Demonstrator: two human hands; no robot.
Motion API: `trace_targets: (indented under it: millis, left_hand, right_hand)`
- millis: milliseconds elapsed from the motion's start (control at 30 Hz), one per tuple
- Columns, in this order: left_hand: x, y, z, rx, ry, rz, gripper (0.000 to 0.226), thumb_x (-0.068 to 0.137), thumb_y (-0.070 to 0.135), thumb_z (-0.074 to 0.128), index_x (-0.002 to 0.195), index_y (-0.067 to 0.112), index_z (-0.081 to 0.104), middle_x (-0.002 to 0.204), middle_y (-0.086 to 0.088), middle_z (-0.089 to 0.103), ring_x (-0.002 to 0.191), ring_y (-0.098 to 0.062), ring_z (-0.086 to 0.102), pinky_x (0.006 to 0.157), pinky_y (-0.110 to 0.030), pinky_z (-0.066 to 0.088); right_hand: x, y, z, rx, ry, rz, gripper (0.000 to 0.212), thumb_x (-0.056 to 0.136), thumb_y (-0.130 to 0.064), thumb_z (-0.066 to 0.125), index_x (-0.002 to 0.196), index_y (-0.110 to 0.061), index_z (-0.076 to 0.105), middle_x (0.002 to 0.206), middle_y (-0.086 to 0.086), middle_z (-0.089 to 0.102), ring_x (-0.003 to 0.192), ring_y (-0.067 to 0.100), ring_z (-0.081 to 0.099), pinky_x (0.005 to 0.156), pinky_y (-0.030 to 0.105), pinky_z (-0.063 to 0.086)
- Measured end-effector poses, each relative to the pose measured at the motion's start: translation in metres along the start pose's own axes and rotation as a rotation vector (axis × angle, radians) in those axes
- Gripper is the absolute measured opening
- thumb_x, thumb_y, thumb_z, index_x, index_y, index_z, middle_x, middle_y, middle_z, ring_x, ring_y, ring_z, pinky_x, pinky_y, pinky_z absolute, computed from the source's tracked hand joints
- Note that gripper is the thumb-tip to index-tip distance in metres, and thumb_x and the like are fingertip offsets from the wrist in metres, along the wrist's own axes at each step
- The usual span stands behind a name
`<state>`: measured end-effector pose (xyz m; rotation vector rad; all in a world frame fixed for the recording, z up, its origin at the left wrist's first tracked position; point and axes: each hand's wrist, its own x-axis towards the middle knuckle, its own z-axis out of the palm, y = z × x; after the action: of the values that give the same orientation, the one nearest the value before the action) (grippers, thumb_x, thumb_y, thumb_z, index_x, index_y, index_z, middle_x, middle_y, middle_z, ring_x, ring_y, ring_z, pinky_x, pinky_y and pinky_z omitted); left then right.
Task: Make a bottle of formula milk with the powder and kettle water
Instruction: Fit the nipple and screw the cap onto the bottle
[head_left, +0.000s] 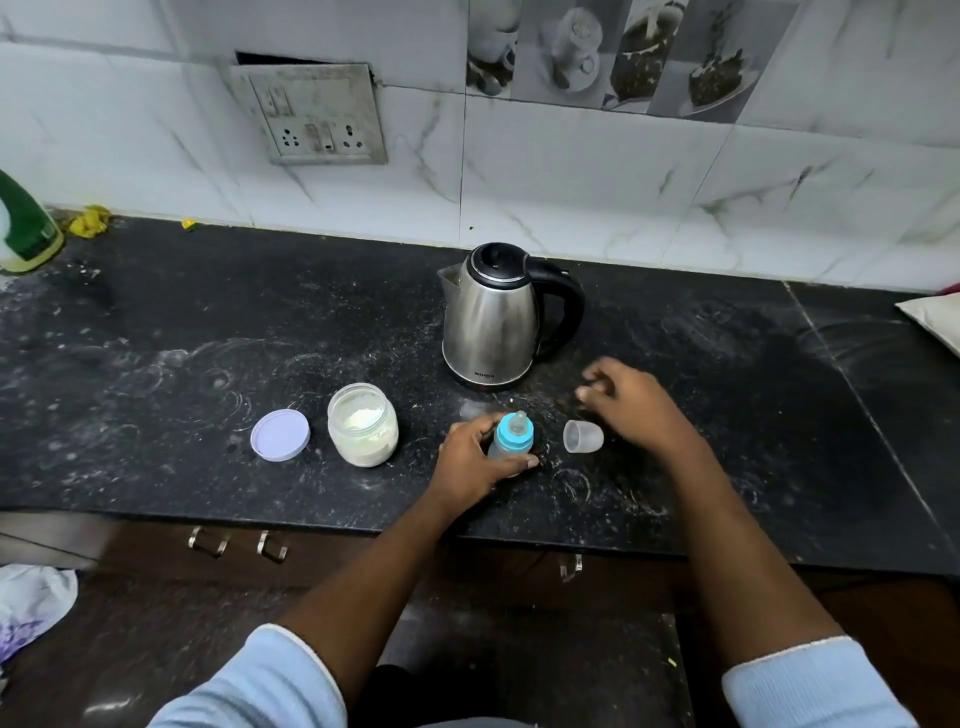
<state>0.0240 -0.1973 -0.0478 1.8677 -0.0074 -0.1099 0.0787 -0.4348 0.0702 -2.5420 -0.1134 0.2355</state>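
Observation:
A small baby bottle (511, 439) with a blue collar and clear teat stands upright on the black counter (208, 338). My left hand (475, 460) is wrapped around its body. The bottle's clear cap (583, 436) lies on its side just right of it. Above the cap hovers my right hand (631, 402), fingers loosely spread and holding nothing. An open jar of white formula powder (362, 423) stands left of the bottle, with its lilac lid (280, 434) lying further left. The steel kettle (498, 317) with a black handle stands behind the bottle, lid closed.
A green bottle (26, 223) stands at the far left by the wall, with a yellow scrap (91, 221) beside it. A socket panel (311, 111) is on the tiled wall. A pale cloth corner (935, 319) shows at the right edge. Drawer handles (239, 543) sit below the counter.

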Motion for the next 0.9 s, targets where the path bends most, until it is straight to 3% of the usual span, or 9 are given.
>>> trace_targets:
  millis: [67, 200, 267, 333, 500, 567, 633, 767, 900]
  left_hand:
    - [0.0, 0.0, -0.001, 0.016, -0.015, 0.0, 0.072, 0.064, 0.051, 0.1, 0.129, 0.032, 0.074, 0.125, 0.012, 0.077, 0.127, -0.021, 0.066, 0.111, -0.048, 0.054]
    - [-0.002, 0.002, -0.003, 0.045, -0.016, 0.008, 0.075, 0.065, 0.048, 0.1, 0.133, 0.031, 0.072, 0.128, 0.013, 0.075, 0.129, -0.018, 0.064, 0.111, -0.048, 0.053]
    - [-0.003, 0.002, -0.002, 0.048, -0.013, 0.006, 0.074, 0.068, 0.04, 0.101, 0.135, 0.028, 0.071, 0.128, 0.012, 0.075, 0.128, -0.018, 0.065, 0.111, -0.048, 0.053]
    - [-0.003, 0.004, -0.001, 0.035, -0.007, 0.006, 0.071, 0.069, 0.035, 0.101, 0.133, 0.027, 0.072, 0.127, 0.013, 0.076, 0.125, -0.014, 0.067, 0.111, -0.046, 0.054]
    - [-0.007, 0.015, -0.002, -0.028, 0.001, 0.011, 0.061, 0.067, 0.032, 0.102, 0.12, 0.041, 0.073, 0.119, 0.021, 0.079, 0.113, 0.001, 0.072, 0.105, -0.032, 0.057]
    - [-0.008, 0.023, -0.002, -0.071, -0.005, 0.015, 0.059, 0.067, 0.033, 0.101, 0.119, 0.039, 0.075, 0.118, 0.022, 0.079, 0.111, 0.001, 0.073, 0.099, -0.022, 0.055]
    - [-0.008, 0.034, -0.003, -0.094, -0.013, 0.031, 0.056, 0.066, 0.033, 0.101, 0.116, 0.038, 0.076, 0.116, 0.021, 0.08, 0.109, 0.0, 0.074, 0.094, -0.016, 0.054]
    - [-0.005, 0.059, -0.007, -0.117, -0.073, 0.049, 0.065, 0.066, 0.024, 0.103, 0.125, 0.028, 0.076, 0.118, 0.015, 0.081, 0.113, -0.007, 0.076, 0.104, -0.034, 0.058]
    - [-0.005, 0.084, -0.012, -0.098, -0.102, 0.075, 0.058, 0.066, 0.027, 0.101, 0.118, 0.029, 0.077, 0.112, 0.012, 0.082, 0.108, -0.011, 0.078, 0.102, -0.043, 0.062]
  right_hand:
    - [-0.002, 0.026, 0.004, -0.124, -0.077, 0.097, 0.033, 0.091, -0.022, 0.077, 0.121, -0.018, 0.065, 0.12, 0.007, 0.069, 0.108, 0.025, 0.064, 0.091, 0.036, 0.05]
    - [-0.008, 0.04, 0.029, -0.318, -0.286, 0.038, 0.067, 0.08, -0.028, 0.086, 0.139, -0.026, 0.056, 0.142, -0.001, 0.056, 0.134, 0.028, 0.048, 0.113, 0.045, 0.036]
    - [-0.007, 0.042, 0.041, -0.355, -0.244, 0.014, 0.067, 0.08, -0.036, 0.085, 0.141, -0.029, 0.056, 0.145, -0.004, 0.057, 0.135, 0.029, 0.046, 0.112, 0.047, 0.037]
    - [-0.008, 0.043, 0.046, -0.33, -0.172, -0.005, 0.058, 0.08, -0.039, 0.085, 0.133, -0.03, 0.061, 0.135, -0.006, 0.065, 0.126, 0.025, 0.051, 0.104, 0.043, 0.044]
    - [-0.019, 0.023, 0.015, 0.189, -0.038, -0.039, 0.047, 0.074, -0.034, 0.093, 0.107, -0.034, 0.06, 0.099, -0.008, 0.071, 0.081, 0.004, 0.066, 0.076, 0.026, 0.056]
    - [-0.021, 0.004, -0.008, 0.214, -0.042, -0.143, 0.042, 0.075, -0.031, 0.093, 0.107, -0.037, 0.066, 0.101, -0.01, 0.074, 0.082, 0.0, 0.067, 0.076, 0.02, 0.054]
    - [-0.025, -0.016, -0.031, 0.19, -0.085, -0.25, 0.044, 0.08, -0.027, 0.09, 0.118, -0.041, 0.072, 0.113, -0.016, 0.072, 0.098, 0.0, 0.068, 0.084, 0.02, 0.054]
    - [-0.032, -0.053, -0.061, 0.043, -0.169, -0.422, 0.057, 0.088, -0.011, 0.079, 0.138, -0.036, 0.067, 0.129, -0.019, 0.059, 0.12, -0.004, 0.056, 0.099, 0.009, 0.042]
    - [-0.034, -0.084, -0.074, -0.152, -0.225, -0.502, 0.055, 0.086, -0.007, 0.075, 0.134, -0.031, 0.064, 0.129, -0.014, 0.062, 0.118, 0.004, 0.059, 0.102, 0.026, 0.048]
